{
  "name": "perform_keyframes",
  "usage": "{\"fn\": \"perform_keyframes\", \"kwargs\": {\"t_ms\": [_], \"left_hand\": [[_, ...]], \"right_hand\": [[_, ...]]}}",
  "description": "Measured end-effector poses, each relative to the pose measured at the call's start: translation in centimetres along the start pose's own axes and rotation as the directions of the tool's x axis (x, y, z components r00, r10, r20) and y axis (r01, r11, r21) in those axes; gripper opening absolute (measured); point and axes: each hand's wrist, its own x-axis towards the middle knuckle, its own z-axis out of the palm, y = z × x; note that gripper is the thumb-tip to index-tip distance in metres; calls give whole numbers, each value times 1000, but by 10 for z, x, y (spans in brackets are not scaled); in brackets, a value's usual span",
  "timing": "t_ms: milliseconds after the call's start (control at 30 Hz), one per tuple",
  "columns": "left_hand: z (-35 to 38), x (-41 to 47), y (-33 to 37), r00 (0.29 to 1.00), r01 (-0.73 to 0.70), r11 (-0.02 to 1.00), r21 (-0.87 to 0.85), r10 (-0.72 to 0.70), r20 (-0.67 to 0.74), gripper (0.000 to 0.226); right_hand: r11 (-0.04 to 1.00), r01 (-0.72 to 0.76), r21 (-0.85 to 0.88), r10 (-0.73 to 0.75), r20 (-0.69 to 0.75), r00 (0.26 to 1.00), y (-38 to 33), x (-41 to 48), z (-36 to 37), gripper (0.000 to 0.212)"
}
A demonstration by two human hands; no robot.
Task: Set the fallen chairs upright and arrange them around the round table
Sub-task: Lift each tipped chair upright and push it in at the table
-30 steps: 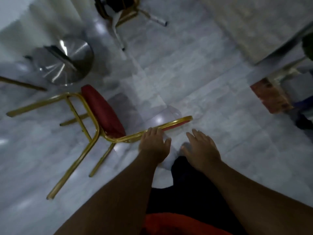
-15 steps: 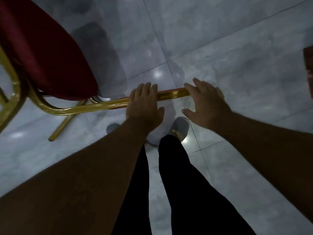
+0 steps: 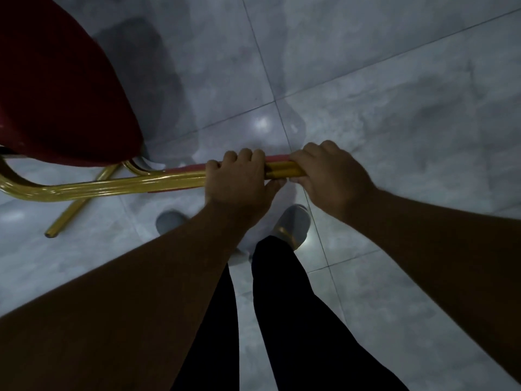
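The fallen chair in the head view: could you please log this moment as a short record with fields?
chair: fallen chair, gold metal frame, lying tipped on the floor
seat: red cushion, at upper left
left hand: closed around the gold backrest frame
right hand: closed around the same frame, beside the left
floor: grey tiles
feet: grey shoe just below the hands
round table: not in view

Grey marbled floor tiles (image 3: 366,80) — thin dark grout lines, glossy, with small bright light reflections (image 3: 261,123).
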Motion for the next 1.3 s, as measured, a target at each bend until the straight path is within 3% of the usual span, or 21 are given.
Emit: {"fn": "perform_keyframes", "kwargs": {"t_ms": [200, 367, 567, 700, 767, 967, 1100, 1300], "left_hand": [[-16, -22, -6, 997, -69, 997, 13, 70, -23, 49], [-50, -63, -14, 981, -118, 993, -18, 113, -155, 43], [-128, -133, -47, 957, -186, 967, -174, 137, -257, 48], [-185, -181, -76, 934, -193, 945, -265, 94, -345, 45], [-208, -202, -89, 924, -197, 933, -300, 75, -376, 43], [-254, -278, -145, 913, -216, 909, -357, 59, -403, 31], [-261, -337, -193, 895, -275, 894, -354, 105, -433, 32], [-253, -437, -276, 780, -421, 846, -327, 153, -607, 35]], "right_hand": [[992, 40, -117, -53, -109, 993, -24, -19, -9, 35], [991, 37, -130, -56, -151, 987, -62, -46, -44, 35], [978, 202, 48, -191, -171, 966, -115, -79, -119, 38], [946, 192, 262, -136, -220, 966, -148, -102, -158, 39], [934, 213, 286, -139, -257, 956, -173, -107, -176, 38], [940, 336, 65, -284, -399, 872, -284, -121, -221, 46], [919, 391, -50, -369, -457, 809, -359, -139, -221, 36], [901, 371, -225, -433, -415, 800, -508, -168, -207, 30]]}}
